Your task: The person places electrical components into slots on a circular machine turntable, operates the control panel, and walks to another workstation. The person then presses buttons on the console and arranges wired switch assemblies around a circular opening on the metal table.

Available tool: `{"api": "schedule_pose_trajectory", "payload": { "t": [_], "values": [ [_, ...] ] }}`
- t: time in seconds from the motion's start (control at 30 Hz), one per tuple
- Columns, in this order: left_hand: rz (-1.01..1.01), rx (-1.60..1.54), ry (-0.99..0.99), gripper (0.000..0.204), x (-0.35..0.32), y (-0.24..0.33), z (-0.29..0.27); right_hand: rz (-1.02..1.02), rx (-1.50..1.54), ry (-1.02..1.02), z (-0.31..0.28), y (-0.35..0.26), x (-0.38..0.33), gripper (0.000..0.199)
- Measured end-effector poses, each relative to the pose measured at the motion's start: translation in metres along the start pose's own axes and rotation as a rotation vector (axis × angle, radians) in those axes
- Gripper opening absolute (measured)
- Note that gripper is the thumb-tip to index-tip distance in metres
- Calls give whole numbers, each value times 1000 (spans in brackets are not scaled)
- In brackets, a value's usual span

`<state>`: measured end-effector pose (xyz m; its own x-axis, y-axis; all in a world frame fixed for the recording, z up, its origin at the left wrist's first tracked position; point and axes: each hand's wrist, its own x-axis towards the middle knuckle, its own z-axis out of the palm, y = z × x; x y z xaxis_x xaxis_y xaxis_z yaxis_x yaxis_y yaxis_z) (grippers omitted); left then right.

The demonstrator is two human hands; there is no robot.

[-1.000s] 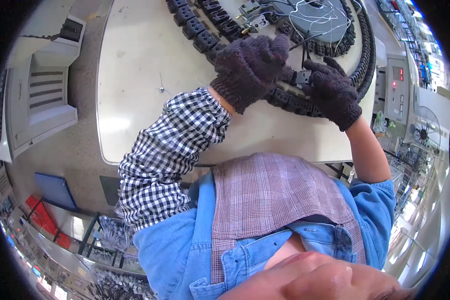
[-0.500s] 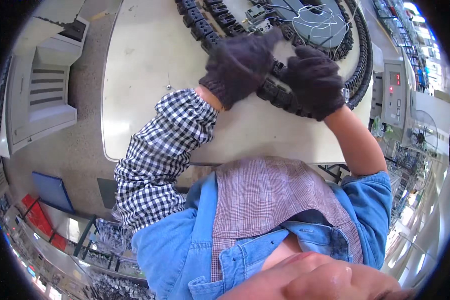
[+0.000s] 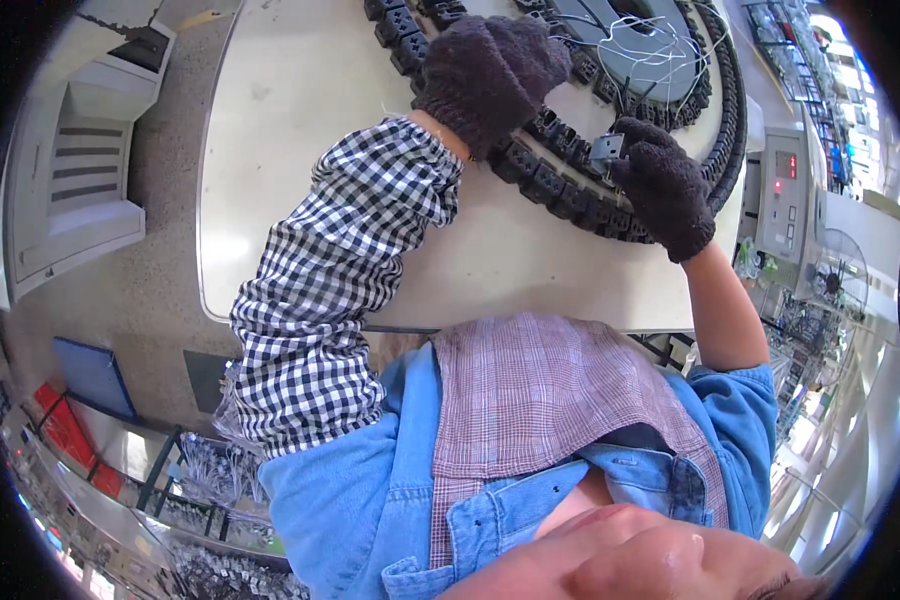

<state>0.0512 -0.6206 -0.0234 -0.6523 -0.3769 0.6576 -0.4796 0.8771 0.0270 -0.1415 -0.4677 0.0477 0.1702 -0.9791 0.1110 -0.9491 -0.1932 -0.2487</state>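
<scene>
A long strip of black segmented blocks point(image 3: 567, 198) curves in rings across the pale table. Over its left stretch, my left hand point(image 3: 492, 80) in a dark knitted glove is closed, fingers curled; whatever it grips is hidden beneath it. My right hand point(image 3: 665, 190), gloved alike, pinches a small silver metal block point(image 3: 607, 150) just above the black rings. Inside the rings lies a grey disc point(image 3: 650, 45) with loose white wires point(image 3: 638, 50) tangled on top.
The white tabletop point(image 3: 300, 90) reaches close to my body. Beyond its right side stands a pale control box point(image 3: 782, 190) with red lights, near a fan point(image 3: 838, 268). White cabinets point(image 3: 80, 190) stand on the floor at left; a blue panel point(image 3: 95, 375) is lower left.
My hands have moved apart: the left slightly up, the right a little right and down. The silver metal block now shows in my right fingers. The rings and disc appear slightly farther right.
</scene>
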Motion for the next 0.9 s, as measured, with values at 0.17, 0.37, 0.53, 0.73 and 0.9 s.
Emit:
{"api": "schedule_pose_trajectory", "payload": {
  "t": [0.17, 0.37, 0.53, 0.73, 0.9],
  "values": [
    [45, -49, -41, 37, 3, 1, -4, -71, 17, -20, 0, -3, 4, 8],
    [73, -120, -181, 43, 7, 11, -10, -186, -383, -194, -6, -13, 11, 17],
    [2, -459, 172, 31, -12, -14, 1, 102, -168, -352, -34, -37, 41, 32],
    [-165, -246, 147, 42, -9, -42, 25, 98, -143, 14, 17, -36, 99, 48],
    [-249, -315, -180, 48, 8, -36, 20, 195, -138, -105, 10, -28, 104, 51]
  ]
}}
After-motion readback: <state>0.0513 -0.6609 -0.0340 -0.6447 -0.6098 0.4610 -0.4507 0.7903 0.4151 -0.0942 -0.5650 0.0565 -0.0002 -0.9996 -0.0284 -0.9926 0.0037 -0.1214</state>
